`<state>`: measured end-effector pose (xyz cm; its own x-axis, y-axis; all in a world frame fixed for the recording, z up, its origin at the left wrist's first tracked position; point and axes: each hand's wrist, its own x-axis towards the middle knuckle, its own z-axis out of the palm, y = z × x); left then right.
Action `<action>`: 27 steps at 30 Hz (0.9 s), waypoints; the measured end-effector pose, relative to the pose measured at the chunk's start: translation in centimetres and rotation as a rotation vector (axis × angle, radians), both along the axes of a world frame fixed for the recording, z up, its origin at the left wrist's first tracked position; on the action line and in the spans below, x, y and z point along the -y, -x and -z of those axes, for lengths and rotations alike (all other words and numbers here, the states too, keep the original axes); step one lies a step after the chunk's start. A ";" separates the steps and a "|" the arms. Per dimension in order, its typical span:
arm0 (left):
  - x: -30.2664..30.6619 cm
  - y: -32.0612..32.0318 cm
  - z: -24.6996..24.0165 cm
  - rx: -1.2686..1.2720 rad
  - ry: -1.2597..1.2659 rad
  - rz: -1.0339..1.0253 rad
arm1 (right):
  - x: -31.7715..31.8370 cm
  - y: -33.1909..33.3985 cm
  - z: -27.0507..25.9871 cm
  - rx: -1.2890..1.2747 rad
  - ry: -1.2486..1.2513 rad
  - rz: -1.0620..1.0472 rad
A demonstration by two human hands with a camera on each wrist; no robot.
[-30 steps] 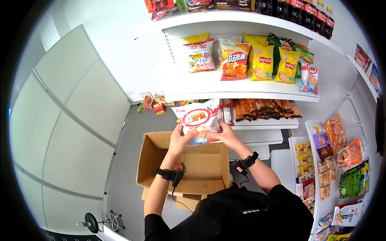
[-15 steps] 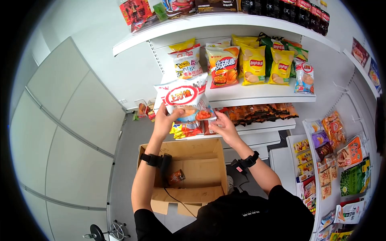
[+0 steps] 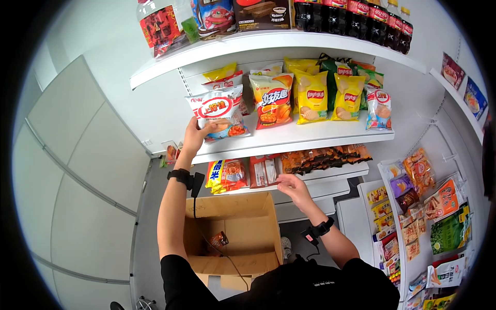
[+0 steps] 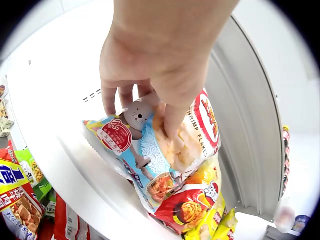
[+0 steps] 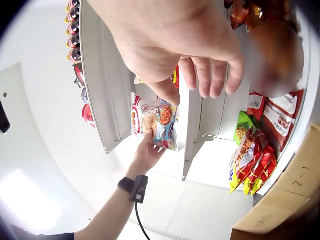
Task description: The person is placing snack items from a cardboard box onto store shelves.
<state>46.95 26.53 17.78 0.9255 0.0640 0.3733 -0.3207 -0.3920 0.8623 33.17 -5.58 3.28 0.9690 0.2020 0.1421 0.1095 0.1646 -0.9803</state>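
My left hand (image 3: pixel 195 136) grips a white and blue bag of shrimp flakes (image 3: pixel 219 109) by its lower left side, thumb across the front. The bag is at the left end of the middle shelf (image 3: pixel 310 133), overlapping another snack bag (image 3: pixel 227 82) behind it. In the left wrist view the thumb presses on the shrimp flakes bag's printed face, and the other fingers go behind it, partly hidden. My right hand (image 3: pixel 295 189) holds nothing; it hovers lower down before the lower shelf, its fingers loosely bent in the right wrist view (image 5: pixel 175 45).
An orange chip bag (image 3: pixel 272 101), yellow chip bags (image 3: pixel 312 98) and a smaller white-blue bag (image 3: pixel 379 109) stand along the middle shelf. Cola bottles (image 3: pixel 356 18) line the top shelf. Below, an open cardboard box (image 3: pixel 248 206) holds a small brown packet (image 3: pixel 218 240). Snack racks (image 3: pixel 408 206) stand at right.
The shrimp flakes bag has gone from above the box, in both hands, up and left to the middle shelf. My right hand has let go of it and drawn back.
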 end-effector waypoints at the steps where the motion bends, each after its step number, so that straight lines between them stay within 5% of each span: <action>1: -0.1 -0.6 0.2 -0.003 -0.024 -0.012 | 0.5 -0.1 0.3 -0.003 0.043 0.018; 27: 0.2 -4.3 3.3 -0.019 0.011 0.028 | 2.4 -1.4 3.6 -0.104 0.058 0.028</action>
